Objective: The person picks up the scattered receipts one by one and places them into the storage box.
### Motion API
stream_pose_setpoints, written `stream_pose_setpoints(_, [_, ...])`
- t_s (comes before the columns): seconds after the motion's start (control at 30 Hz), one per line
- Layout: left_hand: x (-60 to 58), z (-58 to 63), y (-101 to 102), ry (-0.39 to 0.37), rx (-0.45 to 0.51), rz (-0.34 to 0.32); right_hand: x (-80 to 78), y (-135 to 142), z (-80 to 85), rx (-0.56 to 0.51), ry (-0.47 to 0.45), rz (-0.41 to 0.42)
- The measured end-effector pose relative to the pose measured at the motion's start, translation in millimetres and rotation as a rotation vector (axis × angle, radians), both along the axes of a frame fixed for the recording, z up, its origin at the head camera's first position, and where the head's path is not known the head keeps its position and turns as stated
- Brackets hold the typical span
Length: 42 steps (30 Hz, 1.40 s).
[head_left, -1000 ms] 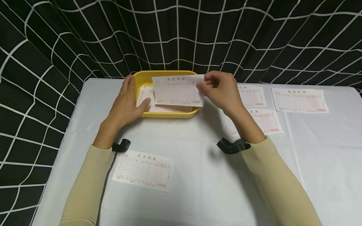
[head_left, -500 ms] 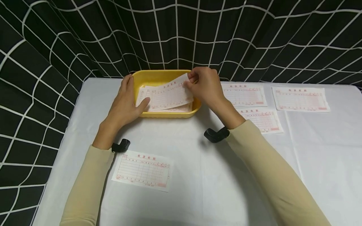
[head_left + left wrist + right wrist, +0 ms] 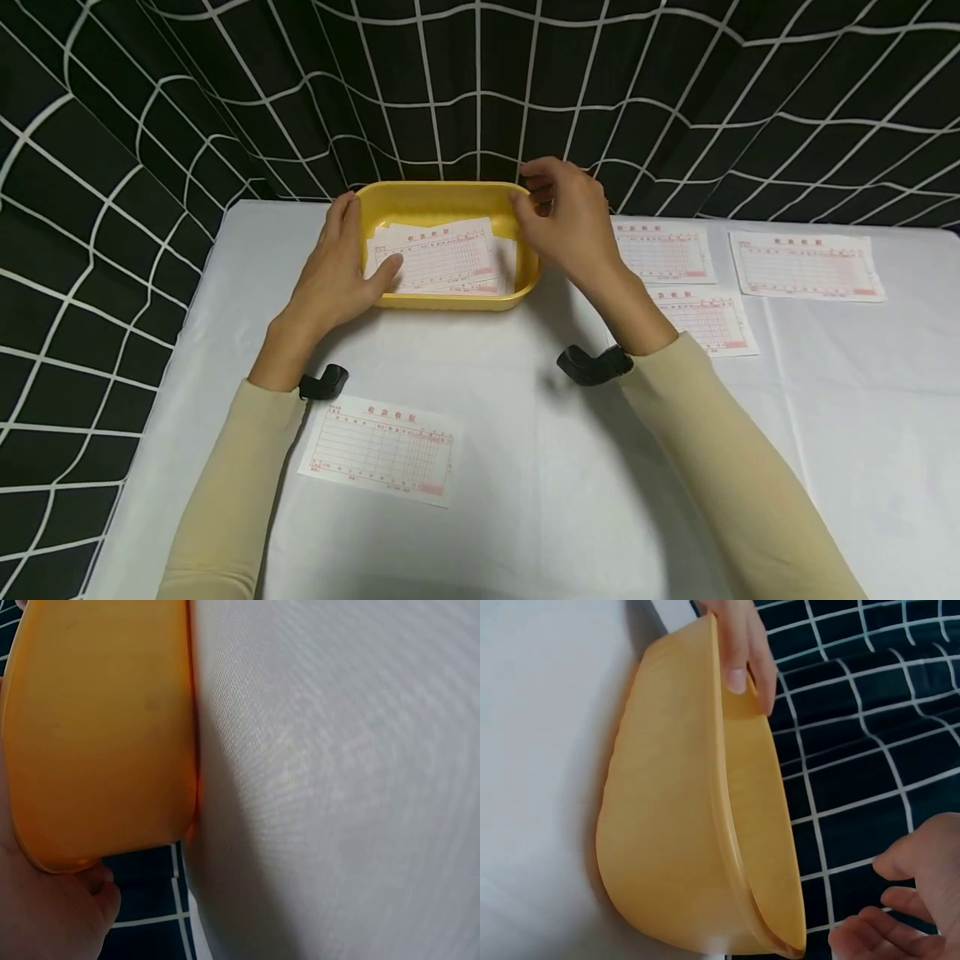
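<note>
A yellow plastic tub (image 3: 450,302) stands at the back of the table with several white receipt slips printed in red inside it. On top lies one slip (image 3: 442,254), slightly askew over the others. My left hand (image 3: 326,271) holds the tub's left end, thumb over the rim and fingers along the outside; the left wrist view shows the tub wall (image 3: 105,735) close by. My right hand (image 3: 570,217) is at the tub's right end with loosely bent fingers and nothing between them. In the right wrist view that hand (image 3: 907,900) is apart from the rim.
Near the left forearm lies a single receipt slip (image 3: 378,454). Right of the tub are a back slip (image 3: 663,252), a nearer slip (image 3: 708,321) partly behind the right arm, and a far-right slip (image 3: 810,265). A black grid-patterned curtain (image 3: 480,83) hangs behind the table.
My right hand lowered a receipt slip into the tub and let it go onto the others, then drew back a little to the right. My left hand stayed on the tub.
</note>
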<state>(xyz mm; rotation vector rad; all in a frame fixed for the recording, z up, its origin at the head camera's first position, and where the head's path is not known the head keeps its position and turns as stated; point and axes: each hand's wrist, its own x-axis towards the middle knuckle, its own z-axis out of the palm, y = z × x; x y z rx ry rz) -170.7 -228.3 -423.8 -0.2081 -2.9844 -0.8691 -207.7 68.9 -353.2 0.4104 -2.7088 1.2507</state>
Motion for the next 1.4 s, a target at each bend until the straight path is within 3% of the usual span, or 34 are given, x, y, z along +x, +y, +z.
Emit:
stream_pose_setpoints(0.3, [1.8,-0.8,0.3,-0.006,0.002,0.003,21.9,1.3,-0.7,0.011,0.002,0.108])
stream_pose_setpoints(0.67, [0.4,-2.0,2.4,0.009,0.01,-0.008,61.3,6.1,-1.3,-0.012,0.041,0.137])
stream_pose_setpoints(1.03, [1.4,0.2,1.5,-0.004,0.004,-0.002,113.9,3.6,-24.3,-0.111,0.105,0.128])
stream_pose_setpoints(1.4, [1.5,1.4,0.8,-0.003,0.001,0.002,156.1,-4.5,-52.1,-0.065,0.055,0.181])
